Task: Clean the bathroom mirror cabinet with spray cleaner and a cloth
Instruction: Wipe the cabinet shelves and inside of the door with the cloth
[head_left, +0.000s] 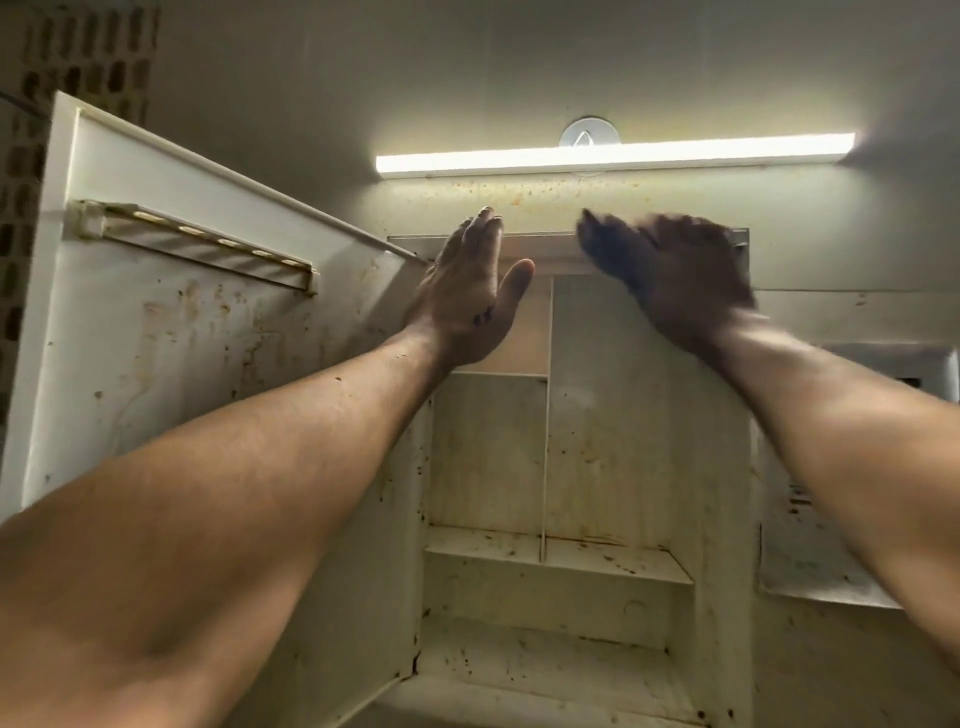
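Observation:
The mirror cabinet (587, 467) hangs open before me, cream inside and speckled with rust-brown stains, with a vertical divider and a lower shelf. Its door (171, 332) is swung out to the left, a slotted rail fixed near its top. My left hand (475, 291) is raised at the cabinet's top edge, fingers straight, thumb spread, holding nothing. My right hand (670, 275) is up at the same top edge further right, blurred by motion, fingers extended to the left and holding nothing. No spray bottle or cloth is in view.
A lit tube lamp (613, 153) runs along the wall just above the cabinet, with a round fitting over it. The wall strip under the lamp is spotted. A stained panel (810, 545) stands to the cabinet's right. Patterned tiles show at far left.

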